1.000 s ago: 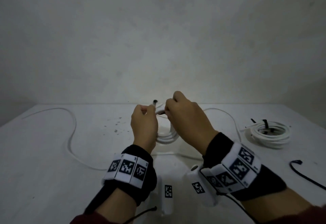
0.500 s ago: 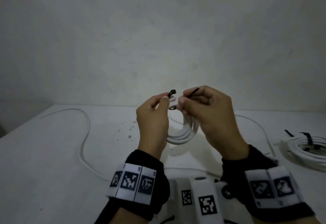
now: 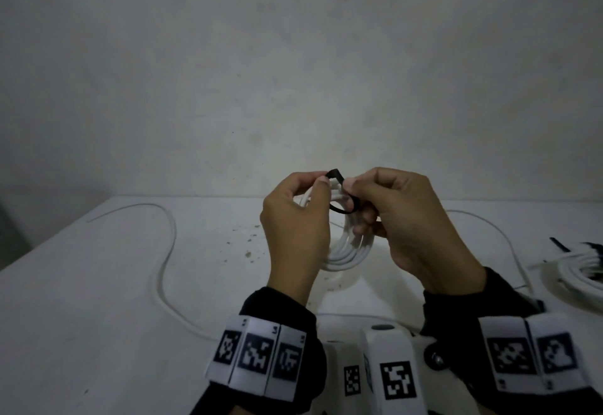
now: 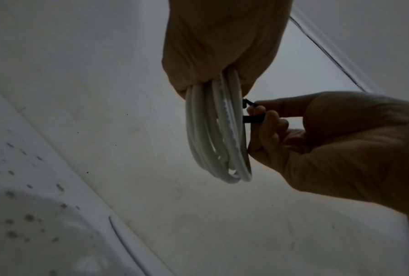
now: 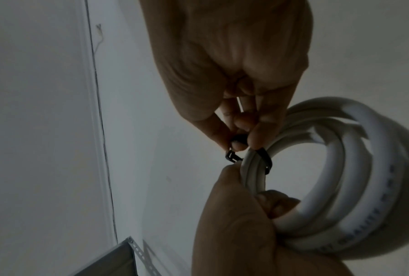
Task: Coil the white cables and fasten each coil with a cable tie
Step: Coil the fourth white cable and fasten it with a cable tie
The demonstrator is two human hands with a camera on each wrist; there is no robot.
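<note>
Printing on coil [image 5: 354,186] (right wrist only), cable tie [image 5: 263,158] around it.

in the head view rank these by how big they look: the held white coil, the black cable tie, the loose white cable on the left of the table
1. loose white cable, longest span across the table.
2. held white coil, though the hands hide part and it is nearer the camera.
3. black cable tie, a thin small loop, clearly smallest.

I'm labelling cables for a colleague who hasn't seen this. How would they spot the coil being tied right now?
Look above the middle of the white table, between the raised hands. The white coil hangs there with a black cable tie looped round it, unlike the tied coil lying flat at the right edge.
</note>
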